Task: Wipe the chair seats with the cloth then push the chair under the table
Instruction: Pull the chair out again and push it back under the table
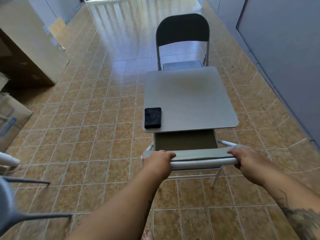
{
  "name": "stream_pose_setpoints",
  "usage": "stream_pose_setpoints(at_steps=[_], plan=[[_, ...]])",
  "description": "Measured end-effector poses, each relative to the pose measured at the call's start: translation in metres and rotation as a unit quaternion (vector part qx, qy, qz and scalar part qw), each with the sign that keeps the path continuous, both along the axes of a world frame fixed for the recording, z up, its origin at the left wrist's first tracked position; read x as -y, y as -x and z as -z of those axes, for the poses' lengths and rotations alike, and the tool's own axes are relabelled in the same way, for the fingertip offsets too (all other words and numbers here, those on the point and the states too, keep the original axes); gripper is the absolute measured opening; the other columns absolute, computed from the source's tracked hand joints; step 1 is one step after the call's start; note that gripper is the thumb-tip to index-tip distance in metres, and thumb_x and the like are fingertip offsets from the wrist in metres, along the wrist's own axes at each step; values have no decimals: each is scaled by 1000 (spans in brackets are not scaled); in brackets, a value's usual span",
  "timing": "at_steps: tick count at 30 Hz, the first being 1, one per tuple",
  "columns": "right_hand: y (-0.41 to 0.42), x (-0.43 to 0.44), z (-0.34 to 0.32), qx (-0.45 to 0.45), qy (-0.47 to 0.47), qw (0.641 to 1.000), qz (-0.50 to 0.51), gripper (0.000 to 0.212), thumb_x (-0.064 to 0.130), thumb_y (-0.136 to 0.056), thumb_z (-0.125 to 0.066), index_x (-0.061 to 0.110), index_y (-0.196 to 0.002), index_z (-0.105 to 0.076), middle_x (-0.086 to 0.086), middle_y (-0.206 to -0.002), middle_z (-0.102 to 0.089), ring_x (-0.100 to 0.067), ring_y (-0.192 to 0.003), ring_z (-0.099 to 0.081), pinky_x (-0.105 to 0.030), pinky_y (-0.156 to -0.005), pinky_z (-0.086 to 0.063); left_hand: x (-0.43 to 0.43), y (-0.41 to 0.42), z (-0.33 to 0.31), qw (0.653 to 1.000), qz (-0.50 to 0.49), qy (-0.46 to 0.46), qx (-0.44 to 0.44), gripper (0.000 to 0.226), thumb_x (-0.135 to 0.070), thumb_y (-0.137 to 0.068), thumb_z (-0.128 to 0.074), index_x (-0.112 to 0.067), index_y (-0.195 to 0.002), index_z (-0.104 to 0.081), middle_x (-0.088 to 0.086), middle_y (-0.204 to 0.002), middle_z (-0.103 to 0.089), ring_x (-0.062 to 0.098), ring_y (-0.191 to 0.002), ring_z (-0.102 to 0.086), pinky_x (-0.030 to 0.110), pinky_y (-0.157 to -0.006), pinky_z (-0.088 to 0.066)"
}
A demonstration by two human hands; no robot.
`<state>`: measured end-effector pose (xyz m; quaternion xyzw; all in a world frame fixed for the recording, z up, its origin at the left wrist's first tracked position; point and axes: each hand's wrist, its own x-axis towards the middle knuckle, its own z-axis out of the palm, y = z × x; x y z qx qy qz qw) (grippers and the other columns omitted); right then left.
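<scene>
Grey chair backrest (200,155) is clasped by the left hand (158,160) and right hand (245,159); best pushed evenly, straight (cloth (152,117) rests on the surface (190,94)), keeping it square.

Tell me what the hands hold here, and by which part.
Left hand and right hand grip the near chair by its backrest top, one at each end.

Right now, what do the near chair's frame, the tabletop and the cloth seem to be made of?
Chair frame: likely painted metal tube; round, smooth, pale with a soft sheen.
Tabletop: probably laminated board; matte grey face, lighter edge band.
Cloth: black textile, perhaps terry or microfibre; nubby, light-absorbing surface.
</scene>
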<state>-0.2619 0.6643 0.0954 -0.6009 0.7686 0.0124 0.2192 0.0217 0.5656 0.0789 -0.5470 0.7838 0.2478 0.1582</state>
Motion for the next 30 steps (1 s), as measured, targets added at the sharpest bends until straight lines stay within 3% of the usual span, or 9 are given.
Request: stream_pose_setpoints(at_steps=[4,7,10,13,16,18,22,25,30], plan=[[4,3,-4,31,-32,999,22,40,18,-83,-62,38,-117,-59,5,-122,-60,-19,-105,-56,-34,-84,-48,3,-5,2,998,-6,-35,-42,68,-17,-81,-64,-48,-138,-42,-14,-142,-48,20,-130,-44,60,-107,-33],[14,5,-13,195,-59,970,130,45,5,-84,-52,30,-120,-60,-2,-118,-59,-20,-98,-54,-31,-77,-42,8,-18,3,973,-78,-137,-169,77,-60,-64,-74,-51,-134,-45,-17,-151,-34,19,-140,-31,58,-113,-26],[24,3,-13,300,4,901,314,36,13,-92,-51,20,-127,-58,-11,-125,-55,-26,-110,-48,-35,-89,-35,8,-30,9,883,-320,-143,-313,80,-64,-68,-72,-43,-139,-42,-11,-158,-19,28,-143,-24,58,-114,-28],[26,-1,-1,295,-2,862,413,49,33,-96,-52,15,-141,-44,-14,-142,-47,-34,-125,-45,-42,-101,-34,2,-32,20,790,-518,-152,-290,94,-52,-74,-72,-33,-150,-20,8,-151,-30,35,-132,-37,53,-108,-35],[15,1,6,390,-32,783,483,49,39,-98,-45,27,-145,-33,-7,-135,-49,-32,-115,-53,-46,-96,-39,2,-21,22,711,-598,-210,-305,90,-39,-83,-67,-37,-150,-8,15,-130,-50,33,-113,-54,44,-78,-50],[12,10,7,425,-21,749,509,43,33,-100,-43,23,-141,-34,-9,-116,-58,-31,-102,-59,-47,-91,-43,10,-18,25,701,-615,-203,-299,90,-35,-83,-66,-37,-151,-7,15,-121,-55,31,-106,-59,39,-66,-47],[13,29,11,447,-14,703,552,37,22,-101,-42,10,-136,-41,-10,-87,-59,-27,-81,-60,-47,-86,-44,19,-21,28,714,-612,-207,-269,89,-36,-84,-63,-36,-151,-4,16,-119,-56,30,-104,-59,40,-65,-44],[14,29,14,443,-21,703,556,38,22,-100,-43,9,-136,-43,-10,-85,-59,-23,-74,-58,-47,-86,-44,19,-22,31,727,-602,-201,-261,88,-39,-84,-62,-36,-151,-6,16,-119,-55,31,-104,-57,41,-70,-45],[14,24,17,425,-2,734,529,39,29,-101,-41,23,-139,-35,-8,-96,-60,-29,-86,-62,-49,-88,-44,18,-22,33,739,-592,-194,-255,84,-37,-86,-59,-32,-151,-6,16,-116,-48,27,-90,-49,44,-74,-42]])
